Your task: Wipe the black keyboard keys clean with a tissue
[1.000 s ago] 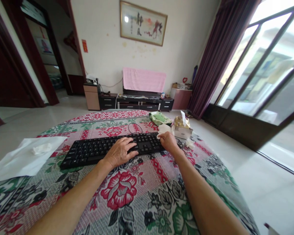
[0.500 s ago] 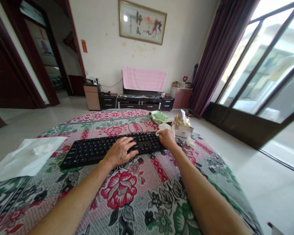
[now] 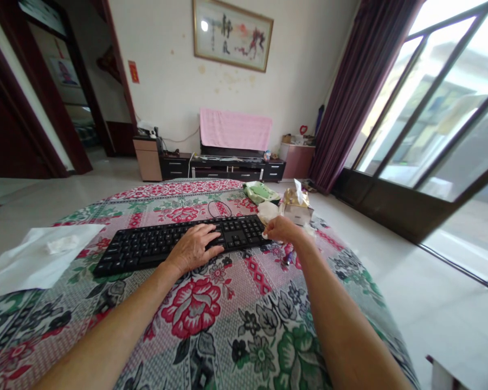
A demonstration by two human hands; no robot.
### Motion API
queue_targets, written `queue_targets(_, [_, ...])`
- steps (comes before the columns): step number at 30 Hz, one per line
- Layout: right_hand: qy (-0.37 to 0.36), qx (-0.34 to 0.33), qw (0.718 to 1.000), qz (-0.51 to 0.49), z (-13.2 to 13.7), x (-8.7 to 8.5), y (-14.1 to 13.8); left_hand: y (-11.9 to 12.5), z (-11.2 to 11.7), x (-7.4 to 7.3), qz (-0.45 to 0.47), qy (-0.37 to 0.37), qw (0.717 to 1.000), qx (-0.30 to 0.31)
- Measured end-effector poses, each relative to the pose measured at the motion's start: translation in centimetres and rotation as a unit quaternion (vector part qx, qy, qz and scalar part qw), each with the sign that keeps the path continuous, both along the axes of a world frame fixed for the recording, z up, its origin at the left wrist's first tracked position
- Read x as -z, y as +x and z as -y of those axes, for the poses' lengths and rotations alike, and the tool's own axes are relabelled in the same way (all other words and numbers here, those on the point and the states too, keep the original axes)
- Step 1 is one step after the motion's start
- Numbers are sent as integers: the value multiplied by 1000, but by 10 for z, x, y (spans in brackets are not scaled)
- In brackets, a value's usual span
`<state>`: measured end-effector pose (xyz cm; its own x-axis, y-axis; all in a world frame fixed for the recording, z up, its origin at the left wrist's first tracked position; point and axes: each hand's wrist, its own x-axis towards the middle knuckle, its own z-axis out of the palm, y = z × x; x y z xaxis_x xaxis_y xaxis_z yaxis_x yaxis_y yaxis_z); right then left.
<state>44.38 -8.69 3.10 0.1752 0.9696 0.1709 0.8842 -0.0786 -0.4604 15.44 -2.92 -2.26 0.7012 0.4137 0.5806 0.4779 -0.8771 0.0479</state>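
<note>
A black keyboard lies across a table covered with a floral cloth. My left hand rests flat on the keyboard's middle, fingers stretched out over the keys. At the keyboard's right end, my right hand is closed on a small white wipe, which touches that end's front edge. The keyboard's thin black cable loops on the cloth just behind it.
A tissue box, a crumpled white tissue and a green wipe pack sit behind my right hand. A pen lies below that wrist. A white sheet with a wad lies at the left edge.
My right hand with the wipe has slid from the keyboard's right keys to its right front edge. The left hand has stayed put. The camera tilted a little.
</note>
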Motion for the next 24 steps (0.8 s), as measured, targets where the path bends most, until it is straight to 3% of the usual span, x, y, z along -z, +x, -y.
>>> queue_targets(3, [-40, -3, 999, -5, 3, -9, -6, 0, 1, -1, 14, -7, 1000, 2])
queue_targets(7, [2, -48, 992, -118, -1, -17, -30, 13, 11, -14, 76, -37, 996, -1])
queue_targets(11, [8, -95, 958, -270, -6, -16, -58, 43, 26, -32, 193, -169, 967, 8])
queue_targets(14, [1, -76, 925, -372, -6, -11, -72, 65, 35, -40, 228, -235, 944, -41])
queue_targets(17, [-17, -61, 898, -435, -6, -7, -77, 77, 37, -40, 228, -241, 941, -67])
queue_targets(20, [-59, -100, 881, -459, -7, -7, -70, 77, 33, -36, 225, -215, 949, -54])
queue_targets(22, [-60, -113, 895, -427, -9, -9, -58, 72, 26, -33, 212, -197, 956, -39])
queue_targets(24, [14, -56, 948, -314, -11, -9, -43, 68, 19, -32, 182, -186, 965, -39])
